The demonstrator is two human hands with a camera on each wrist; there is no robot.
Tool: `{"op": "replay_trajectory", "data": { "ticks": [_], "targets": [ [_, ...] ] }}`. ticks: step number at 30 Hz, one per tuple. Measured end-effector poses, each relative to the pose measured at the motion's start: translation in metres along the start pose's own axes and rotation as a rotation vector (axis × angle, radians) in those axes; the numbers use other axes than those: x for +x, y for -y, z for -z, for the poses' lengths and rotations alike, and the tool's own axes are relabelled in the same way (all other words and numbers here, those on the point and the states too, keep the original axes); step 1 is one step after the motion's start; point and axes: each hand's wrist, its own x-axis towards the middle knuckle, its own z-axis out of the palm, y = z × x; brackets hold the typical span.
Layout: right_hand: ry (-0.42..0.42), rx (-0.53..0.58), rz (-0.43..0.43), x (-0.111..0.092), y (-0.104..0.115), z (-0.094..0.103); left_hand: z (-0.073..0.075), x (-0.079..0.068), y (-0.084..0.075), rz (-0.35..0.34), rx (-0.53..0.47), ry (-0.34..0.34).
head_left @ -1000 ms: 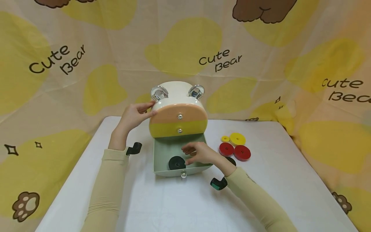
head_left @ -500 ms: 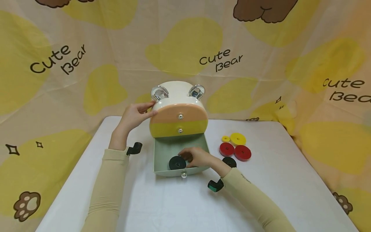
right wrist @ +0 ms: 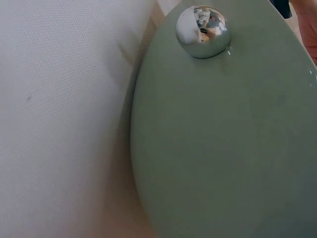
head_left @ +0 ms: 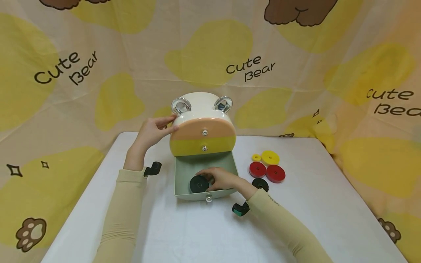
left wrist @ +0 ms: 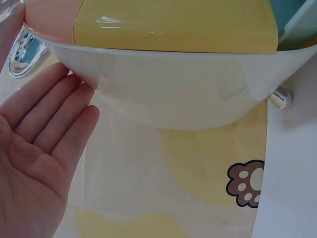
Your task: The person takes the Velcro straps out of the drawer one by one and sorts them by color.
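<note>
The frog-like drawer box (head_left: 201, 104) has a white body, silver ring ears, and peach and yellow drawers that are closed. Its green bottom drawer (head_left: 184, 171) is pulled out. At the box's left side, my left hand (head_left: 151, 133) rests its thumb and straight fingertips against the edge; the left wrist view shows these fingers (left wrist: 54, 114) extended. Inside the green drawer, my right hand (head_left: 222, 179) pinches a thick black disc (head_left: 198, 184) with a small centre hole. The right wrist view shows only the green drawer front (right wrist: 223, 139) and its silver knob (right wrist: 203, 32), with no right fingers.
Right of the box, on the white table (head_left: 204, 233), lie a small yellow disc (head_left: 256, 157), a larger yellow disc (head_left: 270, 157), two red discs (head_left: 257, 169) and another black disc (head_left: 260, 184). A patterned cloth (head_left: 197, 54) hangs behind the table.
My right hand has moved left and down onto the black disc in the drawer, and the disc has shifted slightly left. My left hand and the box have stayed put.
</note>
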Motion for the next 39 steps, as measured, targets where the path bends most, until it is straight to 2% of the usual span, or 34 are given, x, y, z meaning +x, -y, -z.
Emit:
{"op": "replay_trajectory", "data": {
  "ticks": [14,30,39],
  "targets": [
    [-0.030,-0.047,0.015,-0.002,0.006,-0.002,0.000,0.000,0.000,0.000,0.002,-0.003],
    [-0.072,-0.130,0.014,-0.001,0.001,0.000,0.000,0.000,-0.001,0.014,-0.006,0.010],
    [-0.098,-0.064,-0.020,-0.008,0.005,0.009,-0.001,0.000,0.000,0.010,-0.037,-0.001]
  ]
}}
